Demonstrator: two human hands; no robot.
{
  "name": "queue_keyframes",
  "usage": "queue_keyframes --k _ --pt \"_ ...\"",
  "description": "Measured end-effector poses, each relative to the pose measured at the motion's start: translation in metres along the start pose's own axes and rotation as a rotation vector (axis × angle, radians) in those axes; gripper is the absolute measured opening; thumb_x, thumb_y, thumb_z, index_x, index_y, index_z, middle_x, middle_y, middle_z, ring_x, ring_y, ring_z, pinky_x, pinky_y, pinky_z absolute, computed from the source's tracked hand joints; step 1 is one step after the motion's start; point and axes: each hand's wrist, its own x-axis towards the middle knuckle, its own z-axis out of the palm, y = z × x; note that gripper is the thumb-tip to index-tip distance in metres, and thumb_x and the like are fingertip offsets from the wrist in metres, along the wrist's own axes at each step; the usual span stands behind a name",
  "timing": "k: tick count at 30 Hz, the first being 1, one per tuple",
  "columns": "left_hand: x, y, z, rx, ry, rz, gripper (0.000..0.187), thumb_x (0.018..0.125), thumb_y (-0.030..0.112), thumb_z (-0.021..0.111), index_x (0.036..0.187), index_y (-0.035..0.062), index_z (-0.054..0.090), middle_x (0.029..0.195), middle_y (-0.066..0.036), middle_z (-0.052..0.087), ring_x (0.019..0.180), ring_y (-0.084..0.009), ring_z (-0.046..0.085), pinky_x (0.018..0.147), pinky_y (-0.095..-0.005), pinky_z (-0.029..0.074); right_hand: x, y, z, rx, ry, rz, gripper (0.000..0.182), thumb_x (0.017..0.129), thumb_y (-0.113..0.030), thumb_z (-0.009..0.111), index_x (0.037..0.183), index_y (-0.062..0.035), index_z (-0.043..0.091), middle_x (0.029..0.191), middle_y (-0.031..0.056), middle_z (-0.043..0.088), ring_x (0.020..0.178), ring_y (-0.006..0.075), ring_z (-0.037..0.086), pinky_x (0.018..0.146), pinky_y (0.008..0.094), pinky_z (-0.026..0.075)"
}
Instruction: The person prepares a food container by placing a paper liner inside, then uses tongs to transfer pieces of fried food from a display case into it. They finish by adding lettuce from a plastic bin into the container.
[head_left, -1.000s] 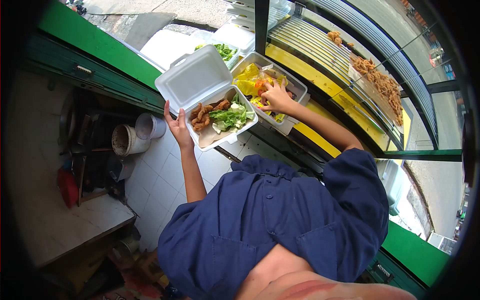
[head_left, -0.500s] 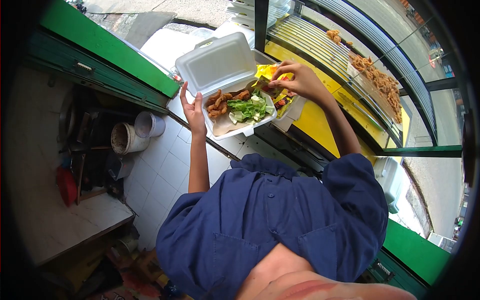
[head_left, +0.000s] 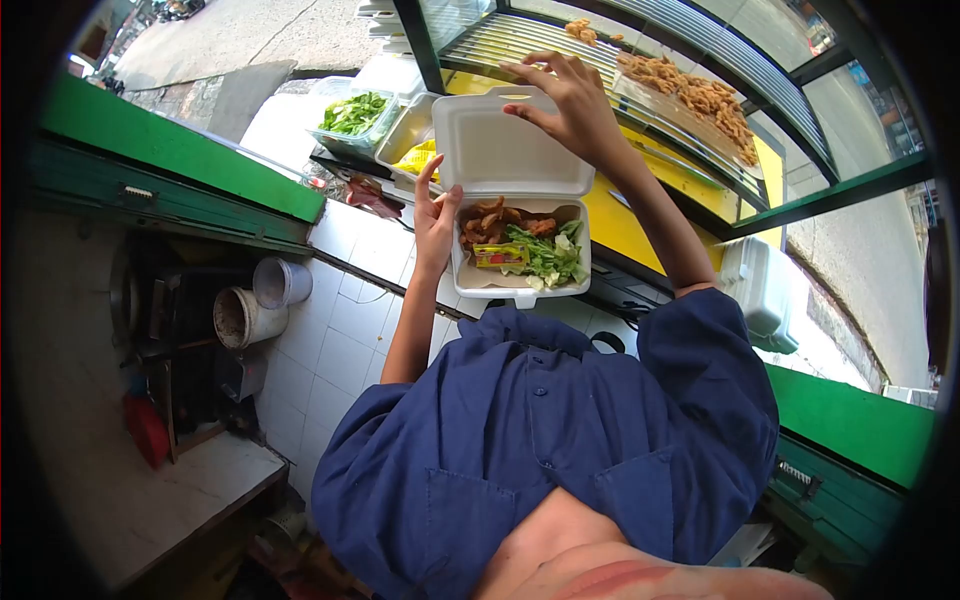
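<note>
A white foam box [head_left: 525, 300] stands open, its lid [head_left: 515, 145] raised. Inside lie fried chicken pieces [head_left: 490, 222] at the left, chopped green lettuce [head_left: 552, 258] at the right, and a yellow sachet [head_left: 502, 256] in front, all on brown paper. My left hand [head_left: 436, 220] is at the box's left side, thumb against the edge near the hinge and a finger raised; it supports the box. My right hand [head_left: 568, 98] is above the lid's upper edge, fingers apart, with nothing in it.
Behind the box are a clear tub of lettuce [head_left: 352, 115] and a tray with yellow packets [head_left: 415, 158]. A glass case [head_left: 640, 120] with fried pieces [head_left: 690, 95] stands at the back right. Closed foam boxes [head_left: 757, 290] are at the right; buckets [head_left: 250, 318] sit lower left.
The yellow sachet has left my right hand and lies in the box. My right hand has moved up behind the lid. The box is turned straighter and sits nearer my body.
</note>
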Motion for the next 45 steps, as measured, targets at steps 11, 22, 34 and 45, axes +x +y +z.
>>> queue_keyframes --k 11,22,34,45 --pt "0.019 -0.104 0.125 -0.054 -0.266 -0.083 0.045 0.095 0.007 0.052 0.128 0.0107 0.021 0.087 -0.009 0.059 0.07 -0.0046 0.047 0.06 -0.0193 0.036 -0.107 0.104 -0.043 0.145 -0.181 0.443 0.016 0.08 -0.018 0.068 0.093 -0.0088 0.071 0.085 0.0095 0.07 0.079 0.0264 0.067 0.069 0.0336 0.051" --pt "0.027 -0.137 0.099 0.042 -0.455 -0.035 0.061 0.095 0.032 0.042 0.146 0.0091 0.019 0.139 -0.02 0.035 0.132 -0.0277 0.033 0.109 -0.041 0.023 -0.177 0.063 -0.055 0.356 -0.253 0.498 0.015 0.072 -0.006 0.071 0.087 -0.0074 0.072 0.084 0.0094 0.057 0.081 0.026 0.059 0.075 0.0348 0.047" --pt "-0.007 -0.108 0.114 0.482 -0.455 0.051 0.081 0.081 0.039 0.07 0.14 0.0018 0.03 0.144 -0.023 0.026 0.137 -0.0334 0.024 0.111 -0.0411 0.022 -0.277 -0.004 -0.018 0.145 -0.25 0.435 0.019 0.07 -0.013 0.073 0.089 -0.01 0.068 0.087 0.0036 0.058 0.086 0.0215 0.058 0.076 0.0351 0.044" --pt "0.003 -0.118 0.114 0.458 -0.44 -0.022 0.083 0.078 0.037 0.074 0.138 -0.0029 0.032 0.144 -0.025 0.025 0.136 -0.0363 0.025 0.111 -0.0417 0.024 -0.283 0.012 -0.001 0.098 0.016 0.39 0.016 0.065 -0.011 0.073 0.077 -0.0121 0.063 0.078 -0.0001 0.058 0.078 0.0202 0.058 0.069 0.0323 0.042"
